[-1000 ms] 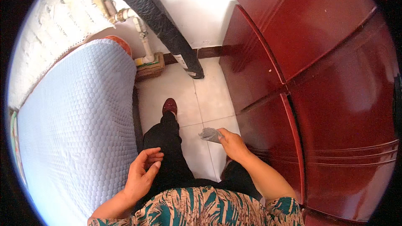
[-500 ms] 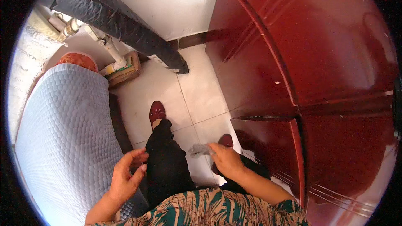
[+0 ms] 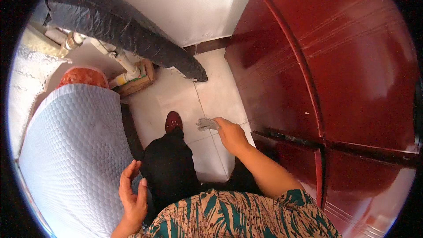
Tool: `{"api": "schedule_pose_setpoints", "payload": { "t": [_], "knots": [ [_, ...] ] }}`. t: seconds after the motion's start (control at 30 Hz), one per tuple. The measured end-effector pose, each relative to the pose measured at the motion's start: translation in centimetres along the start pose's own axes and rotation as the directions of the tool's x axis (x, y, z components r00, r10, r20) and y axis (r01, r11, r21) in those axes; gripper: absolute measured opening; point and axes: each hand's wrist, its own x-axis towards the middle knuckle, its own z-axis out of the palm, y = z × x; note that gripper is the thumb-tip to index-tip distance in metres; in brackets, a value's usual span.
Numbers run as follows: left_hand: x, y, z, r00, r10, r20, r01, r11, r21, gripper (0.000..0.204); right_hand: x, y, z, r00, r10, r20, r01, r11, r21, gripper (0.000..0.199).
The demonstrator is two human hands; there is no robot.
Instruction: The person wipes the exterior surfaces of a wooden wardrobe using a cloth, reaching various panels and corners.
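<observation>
The grey cloth [image 3: 205, 124] lay off the fingertips of your right hand [image 3: 231, 135], reaching out to the left of them, in the air over the pale tiled floor [image 3: 221, 71]. Its visible long axis ran roughly crosswise in front of you, from your right thumb and fingers toward the maroon shoe [image 3: 173, 122]. Your right hand was the nearer one, pinching the cloth at its right end; your left hand [image 3: 133, 199] was well apart from it, lower and closer to your body, so the cloth was ahead and to the right of that hand. Your left hand grasped nothing that showed, its fingers loosely bent and the thumb parted from them, beside the light blue quilted cover [image 3: 72, 145]; whether it brushed the cover, you could not tell. The cloth looked soft and thin, bunched into folds, with a ragged, uneven free end. How much your palm hid was unclear.
</observation>
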Motion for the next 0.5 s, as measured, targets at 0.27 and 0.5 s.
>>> {"api": "schedule_pose_setpoints", "payload": {
  "t": [0.27,0.5],
  "knots": [
    [-0.1,0.5,1.2,0.991,0.129,0.045,-0.13,0.991,0.037,0.044,-0.4,-0.3,-2.5,0.992,0.124,-0.03,-0.11,0.948,0.297,0.024],
    [-0.8,1.2,4.2,0.934,0.274,0.228,-0.282,0.959,0.004,0.046,-7.1,-0.4,-5.8,0.989,0.138,-0.049,-0.066,0.718,0.693,0.032]
  ]
}}
